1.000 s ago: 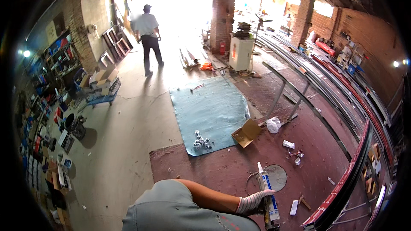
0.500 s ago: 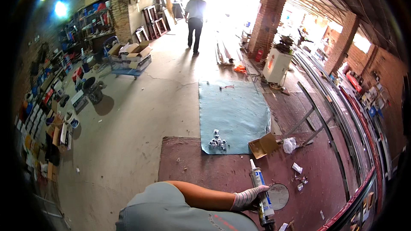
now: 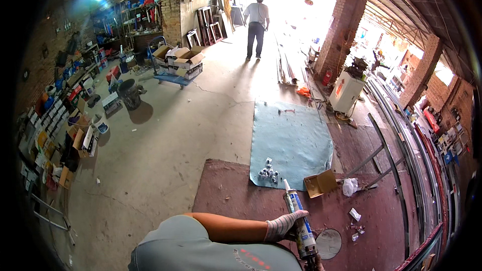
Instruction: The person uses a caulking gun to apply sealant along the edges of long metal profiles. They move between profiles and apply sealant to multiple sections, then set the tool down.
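Observation:
Wrapped round a sealant cartridge in a caulking gun (image 3: 303, 227) is my left hand (image 3: 282, 225), in a striped, light-coloured glove. The cartridge has a white and blue label, and its white nozzle points up and away from me. At the lower edge only a little of my right hand (image 3: 319, 265) shows, by the gun's rear end; its grip is mostly hidden. Beyond the nozzle, a blue-green mat (image 3: 288, 143) lies on the floor with a small heap of silvery pieces (image 3: 268, 171) on it. An opened cardboard box (image 3: 320, 184) sits at the mat's near right corner.
Long metal profiles (image 3: 396, 120) run along the right side. A round pale disc (image 3: 329, 244) lies on the dark red mat (image 3: 221, 190). Cartons stand on a blue trolley (image 3: 173, 78), near a black bucket (image 3: 129, 94). Farther off, a person (image 3: 256, 22) stands with their back to me.
The view has swung left, so the surroundings sit further right. The caulking gun, still in my left hand, points slightly more to the left. The person has stepped farther off.

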Available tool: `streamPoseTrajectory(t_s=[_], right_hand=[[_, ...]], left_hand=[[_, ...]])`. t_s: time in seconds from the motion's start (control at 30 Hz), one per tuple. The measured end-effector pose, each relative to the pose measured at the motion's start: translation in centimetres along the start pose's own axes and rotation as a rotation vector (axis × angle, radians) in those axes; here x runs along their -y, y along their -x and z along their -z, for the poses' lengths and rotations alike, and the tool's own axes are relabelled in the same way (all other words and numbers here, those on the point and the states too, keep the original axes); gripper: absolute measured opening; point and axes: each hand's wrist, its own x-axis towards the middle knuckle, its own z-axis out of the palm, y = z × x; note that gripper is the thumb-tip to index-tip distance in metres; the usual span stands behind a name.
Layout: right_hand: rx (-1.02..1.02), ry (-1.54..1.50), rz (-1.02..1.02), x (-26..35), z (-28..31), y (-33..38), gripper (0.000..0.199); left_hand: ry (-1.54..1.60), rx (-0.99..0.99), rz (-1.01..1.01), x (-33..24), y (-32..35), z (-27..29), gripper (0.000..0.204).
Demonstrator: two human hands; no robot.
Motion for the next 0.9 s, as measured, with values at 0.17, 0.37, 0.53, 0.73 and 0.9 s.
streamPoseTrajectory(t_s=[0.17, 0.37, 0.53, 0.73, 0.9], right_hand=[[-0.026, -0.027, -0.021, 0.3, -1.2, -0.4, 0.024], [-0.125, -0.075, -0.042, 0.0, -2.1, 0.6, 0.019], [-0.220, -0.116, -0.062, -0.4, -2.7, 1.8, 0.021], [-0.380, -0.192, -0.120, -0.6, -3.0, 4.2, 0.029], [-0.499, -0.306, -0.007, -0.4, -5.3, 7.1, 0.024]], left_hand=[[0.033, 0.058, 0.025, 0.1, -0.1, 1.1, 0.064], [0.187, 0.061, 0.065, 0.0, -0.2, 1.3, 0.053], [0.215, 0.105, 0.127, 0.1, -1.1, 0.7, 0.050], [0.122, 0.157, 0.219, 0.3, -0.6, -1.4, 0.049], [0.053, 0.183, 0.292, 3.1, -3.3, -1.5, 0.045]])
